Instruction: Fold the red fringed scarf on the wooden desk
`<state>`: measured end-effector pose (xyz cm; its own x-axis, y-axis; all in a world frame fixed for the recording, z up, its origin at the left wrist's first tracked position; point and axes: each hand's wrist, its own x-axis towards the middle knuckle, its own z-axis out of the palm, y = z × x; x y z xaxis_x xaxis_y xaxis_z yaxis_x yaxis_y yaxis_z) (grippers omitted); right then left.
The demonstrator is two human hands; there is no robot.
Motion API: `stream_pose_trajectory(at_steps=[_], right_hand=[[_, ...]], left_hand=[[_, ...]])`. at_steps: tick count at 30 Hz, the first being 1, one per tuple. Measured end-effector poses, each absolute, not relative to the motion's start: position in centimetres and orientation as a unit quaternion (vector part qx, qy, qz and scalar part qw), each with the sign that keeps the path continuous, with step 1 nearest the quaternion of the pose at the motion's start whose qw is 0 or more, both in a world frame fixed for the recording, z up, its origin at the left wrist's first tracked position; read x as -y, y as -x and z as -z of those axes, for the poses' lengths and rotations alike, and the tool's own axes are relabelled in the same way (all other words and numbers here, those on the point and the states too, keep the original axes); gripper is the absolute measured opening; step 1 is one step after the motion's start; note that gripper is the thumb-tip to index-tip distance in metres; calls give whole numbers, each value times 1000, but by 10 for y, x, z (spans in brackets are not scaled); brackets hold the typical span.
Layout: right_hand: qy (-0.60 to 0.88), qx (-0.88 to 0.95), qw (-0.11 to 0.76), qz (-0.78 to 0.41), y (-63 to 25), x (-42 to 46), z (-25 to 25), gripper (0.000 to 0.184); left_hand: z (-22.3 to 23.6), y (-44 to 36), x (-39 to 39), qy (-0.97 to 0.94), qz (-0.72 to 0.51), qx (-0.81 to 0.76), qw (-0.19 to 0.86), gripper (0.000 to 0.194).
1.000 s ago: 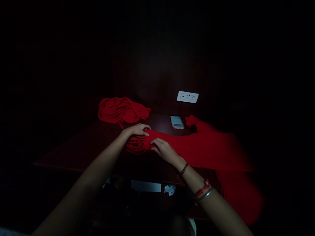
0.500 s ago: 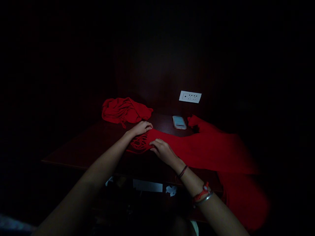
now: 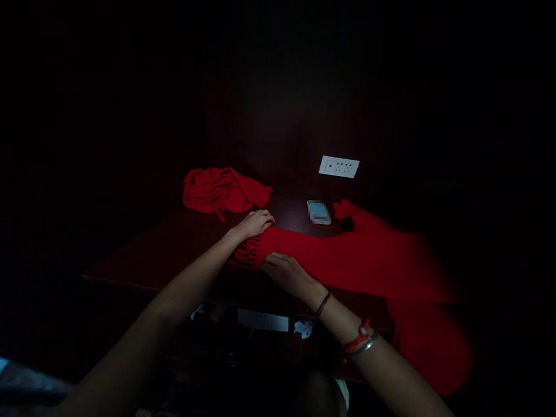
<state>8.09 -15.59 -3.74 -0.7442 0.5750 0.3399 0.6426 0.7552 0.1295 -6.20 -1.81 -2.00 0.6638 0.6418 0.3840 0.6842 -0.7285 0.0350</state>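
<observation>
A long red scarf (image 3: 347, 258) with a knotted fringe at its left end lies across the dark table (image 3: 143, 255). It runs to the right, and part of it hangs over the near right edge. My left hand (image 3: 257, 223) is at the far corner beside the fringe, fingers curled on the cloth edge. At the near corner, my right hand (image 3: 286, 272) pinches the edge, its fingertips partly hidden. Cords and a metal bangle (image 3: 365, 346) circle my right wrist and forearm.
A crumpled red cloth (image 3: 226, 191) lies at the back left of the table. Toward the back is a phone-like object (image 3: 318, 212) with a blurred face. A white socket plate (image 3: 339, 167) is on the dark wall. Pale items, including a white strip (image 3: 263, 319), show below the table edge.
My right hand has closed more and turned down at the near edge of the scarf. The fringe is drawn closer together. The whole view has shifted slightly.
</observation>
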Motion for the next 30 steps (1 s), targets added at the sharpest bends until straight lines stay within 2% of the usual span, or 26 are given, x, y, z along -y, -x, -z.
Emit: stream_pose_trajectory(at_steps=[2,5,8,10,12,16,19,23,26,30], right_hand=[[336,924,133,124,-79,162,37,13],[351,921,141,92,-83,177,30,17],[389,899,196,48,-103,190,24,23],[432,872,228,40,-124,195,25,30],[470,854,221,39,-146,197,30,35],[500,852,156,11,-171,200,41,41],[502,854,132,5,-173,203,43,42],[505,855,115,0,-172,206,40,44],[513,851,113,-2,-174,208,40,46],[522,846,110,-4,-175,209,40,46]], left_hand=[[19,54,25,931,200,304,36,29],[20,45,34,963,101,248,-28,35],[22,45,35,957,-17,279,-71,41],[22,48,36,948,-39,308,-71,42],[21,49,42,945,-24,321,-52,41],[22,46,69,957,22,289,-23,45],[27,53,85,969,2,247,-28,53],[28,75,87,973,-5,229,-2,54],[20,85,96,973,39,221,49,48],[11,83,124,976,71,185,87,30]])
